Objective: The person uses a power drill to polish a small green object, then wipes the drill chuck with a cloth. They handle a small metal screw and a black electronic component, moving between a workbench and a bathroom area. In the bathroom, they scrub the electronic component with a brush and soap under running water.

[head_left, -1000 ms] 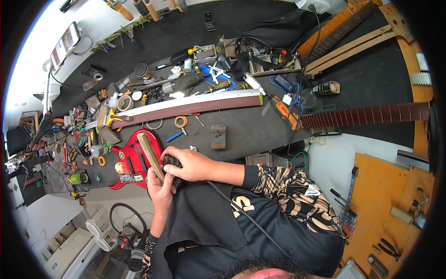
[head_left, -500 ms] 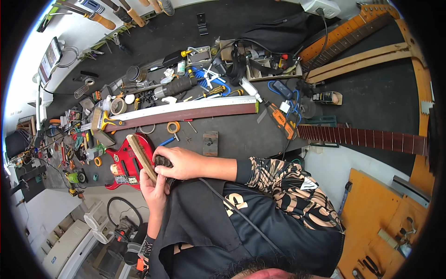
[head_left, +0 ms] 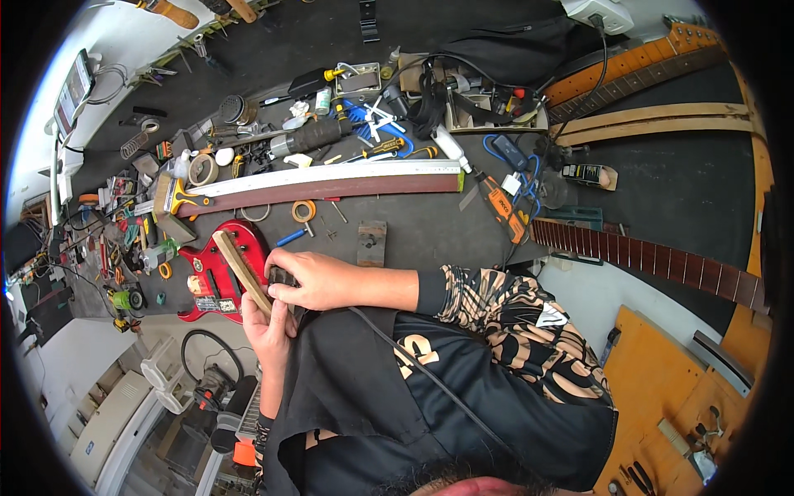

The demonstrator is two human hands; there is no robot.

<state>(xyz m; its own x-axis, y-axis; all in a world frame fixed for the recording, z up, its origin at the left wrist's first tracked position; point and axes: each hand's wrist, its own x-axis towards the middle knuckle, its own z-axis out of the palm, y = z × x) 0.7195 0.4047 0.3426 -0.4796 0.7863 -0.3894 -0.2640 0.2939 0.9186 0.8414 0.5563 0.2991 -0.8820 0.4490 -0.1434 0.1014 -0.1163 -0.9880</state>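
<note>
My left hand is closed round the lower part of a pale wooden strip, which tilts up and away to the left. My right hand comes in from the right, its fingers wrapped round a small dark block-like piece beside the strip. Whether that piece touches the wood, I cannot tell. Behind the strip lies a red electric guitar body on the bench, partly covered by the wood and my hands.
Beyond the guitar, a long straightedge-like bar lies across the bench with a paintbrush at its left end. A tape roll, a dark metal-and-wood block, an orange-and-black power tool and a fretted guitar neck lie around.
The whole view has shifted slightly. Both hands keep their holds, with the wooden strip and dark piece still close together; only small movement shows.
</note>
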